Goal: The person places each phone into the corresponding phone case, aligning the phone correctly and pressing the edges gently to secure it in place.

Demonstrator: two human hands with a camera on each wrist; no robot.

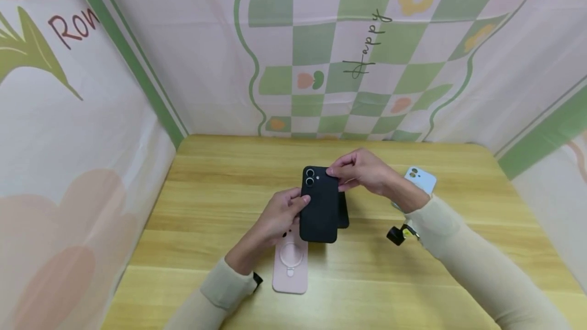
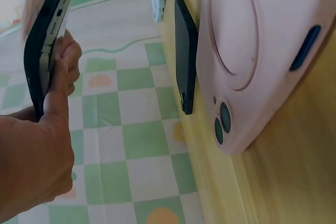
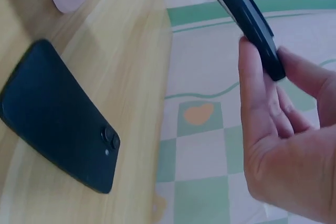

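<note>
A phone in a black case (image 1: pixel 319 213) is held above the table, its two-lens back facing up in the head view. My left hand (image 1: pixel 281 214) pinches its left edge, thumb on the back. At the upper right corner, my right hand (image 1: pixel 362 171) grips it between thumb and fingers. The left wrist view shows the phone's silver edge (image 2: pixel 51 35) along the black case. Below lies a second black phone (image 3: pixel 58 121), largely hidden in the head view. A pink phone (image 1: pixel 290 269) with a ring on its back rests nearest my left hand.
A light blue phone (image 1: pixel 421 180) lies at the right, partly behind my right forearm. The wooden table (image 1: pixel 220 167) meets a patterned cloth (image 1: pixel 316 45) at its back edge, with more cloth on both sides. Dark wrist devices (image 1: pixel 395 236) hang by my cuffs.
</note>
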